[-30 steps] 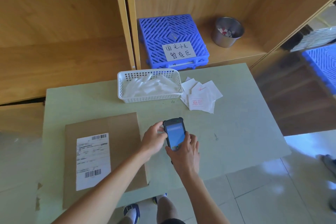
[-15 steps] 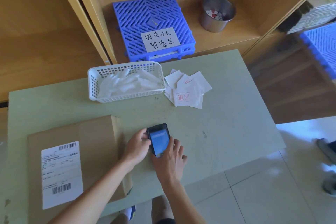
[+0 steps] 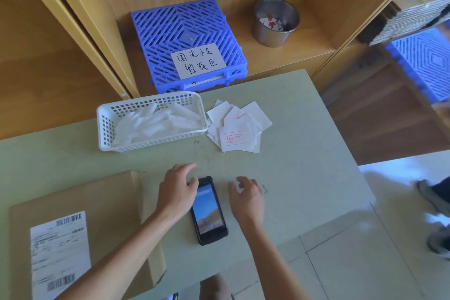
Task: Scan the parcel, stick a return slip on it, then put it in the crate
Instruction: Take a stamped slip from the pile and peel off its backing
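Note:
A black handheld scanner lies flat on the green table, screen up. My left hand hovers at its left edge, fingers apart, touching or nearly touching its top corner. To the scanner's right, my right hand is open and holds nothing. The brown cardboard parcel with a white barcode label lies at the table's near left. A loose pile of white return slips, one stamped in red, sits behind the hands. The blue crate with a handwritten sign stands on the shelf beyond.
A white mesh basket of white strips stands left of the slips. A metal cup holding scraps sits on the wooden shelf right of the crate. Someone's shoes show on the floor at far right.
The scanner was held in both hands; now it lies on the table and both hands have let go, the right one drawing away to the right.

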Motion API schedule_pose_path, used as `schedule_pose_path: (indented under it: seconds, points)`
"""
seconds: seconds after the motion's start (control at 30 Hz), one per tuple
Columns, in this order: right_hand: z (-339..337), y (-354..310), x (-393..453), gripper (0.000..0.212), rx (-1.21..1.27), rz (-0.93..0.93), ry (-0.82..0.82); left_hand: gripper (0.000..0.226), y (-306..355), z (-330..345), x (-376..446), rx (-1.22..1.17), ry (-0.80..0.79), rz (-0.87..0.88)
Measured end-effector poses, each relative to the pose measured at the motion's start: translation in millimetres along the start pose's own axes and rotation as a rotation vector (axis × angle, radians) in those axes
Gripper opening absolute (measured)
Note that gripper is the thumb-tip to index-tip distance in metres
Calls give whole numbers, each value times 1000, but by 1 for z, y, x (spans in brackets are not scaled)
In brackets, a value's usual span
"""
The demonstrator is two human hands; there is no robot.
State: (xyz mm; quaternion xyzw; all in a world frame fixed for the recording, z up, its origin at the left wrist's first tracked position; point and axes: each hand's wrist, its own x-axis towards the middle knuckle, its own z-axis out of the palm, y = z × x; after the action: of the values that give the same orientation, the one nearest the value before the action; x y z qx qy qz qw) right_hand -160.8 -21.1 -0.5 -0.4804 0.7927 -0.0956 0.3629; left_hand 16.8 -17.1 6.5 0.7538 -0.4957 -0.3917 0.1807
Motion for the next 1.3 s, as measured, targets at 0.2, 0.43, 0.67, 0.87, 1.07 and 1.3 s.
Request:
schedule_pose_path:
  seconds: [0.2, 0.43, 0.67, 0.87, 1.07, 1.3]
  points:
    - [-36, -15, 69, 33, 39, -31, 10, 43, 52, 20, 42, 301, -103, 393]
    - [-51, -29, 127, 38, -18, -89, -23, 52, 76, 43, 81, 597, -238, 502]
    - [-39, -33, 136, 40, 93, -2, -67, 48, 65, 51, 88, 604, -253, 508]
    - [-39, -36, 138, 16, 371, 132, -45, 43, 58, 55, 90, 560, -186, 550]
    - [-46, -41, 129, 7, 420, 105, -106, 46, 59, 52, 85, 498, -188, 545]
    - [-73, -48, 97, 18, 652, 39, -176, 46, 71, 15, 72, -63, 60, 277]
